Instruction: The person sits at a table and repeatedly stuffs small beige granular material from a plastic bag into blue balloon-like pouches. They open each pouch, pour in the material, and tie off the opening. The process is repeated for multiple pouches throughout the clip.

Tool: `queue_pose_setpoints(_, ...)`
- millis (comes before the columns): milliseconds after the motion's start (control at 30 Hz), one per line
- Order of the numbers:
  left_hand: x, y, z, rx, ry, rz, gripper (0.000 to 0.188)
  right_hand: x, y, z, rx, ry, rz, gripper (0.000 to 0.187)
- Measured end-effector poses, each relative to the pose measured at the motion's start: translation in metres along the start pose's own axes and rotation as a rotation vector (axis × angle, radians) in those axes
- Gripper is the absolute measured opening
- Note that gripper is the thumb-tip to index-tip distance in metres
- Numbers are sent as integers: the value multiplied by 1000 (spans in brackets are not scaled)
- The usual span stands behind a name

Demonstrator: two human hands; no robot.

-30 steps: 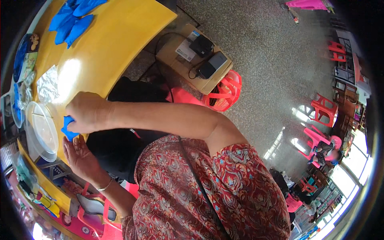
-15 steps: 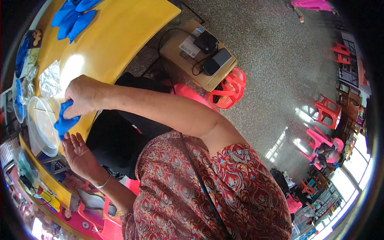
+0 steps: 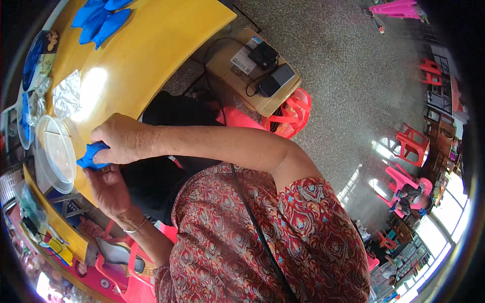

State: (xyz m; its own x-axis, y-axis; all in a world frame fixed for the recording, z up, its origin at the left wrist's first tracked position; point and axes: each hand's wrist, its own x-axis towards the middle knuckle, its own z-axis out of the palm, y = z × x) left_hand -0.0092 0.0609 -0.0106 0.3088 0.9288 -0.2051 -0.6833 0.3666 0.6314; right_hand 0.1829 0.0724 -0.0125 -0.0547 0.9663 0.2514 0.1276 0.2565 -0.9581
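Observation:
A small blue soft piece point(image 3: 94, 155) with pointed corners is pinched between the thumb and fingers of my right hand point(image 3: 118, 139), at the left above the table edge. My left hand point(image 3: 108, 191), with a bracelet on its wrist, comes up from below. Its fingers are curled against the lower edge of the blue piece, partly hidden by my right hand. Several similar blue pieces point(image 3: 101, 22) lie together on the yellow table point(image 3: 166, 30). Beside my hands stands a round clear plastic tub point(image 3: 59, 151), and a crumpled silvery sheet point(image 3: 67, 95) lies behind it.
A cardboard box point(image 3: 227, 63) with black devices on top stands right of the table, next to a red plastic basket point(image 3: 298, 113). Red stools point(image 3: 411, 144) and a pink chair point(image 3: 399, 182) stand far right. A pink chair point(image 3: 139, 272) is at lower left.
My right hand has moved slightly down and right with the blue piece. My left hand's fingers, stretched out before, have curled in against it.

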Motion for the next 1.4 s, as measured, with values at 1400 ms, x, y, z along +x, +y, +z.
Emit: queue_pose_setpoints(1400, 4, -11, 59, 351, 263, 357, 22, -3, -30, -28, 45, 58, 141, 18)
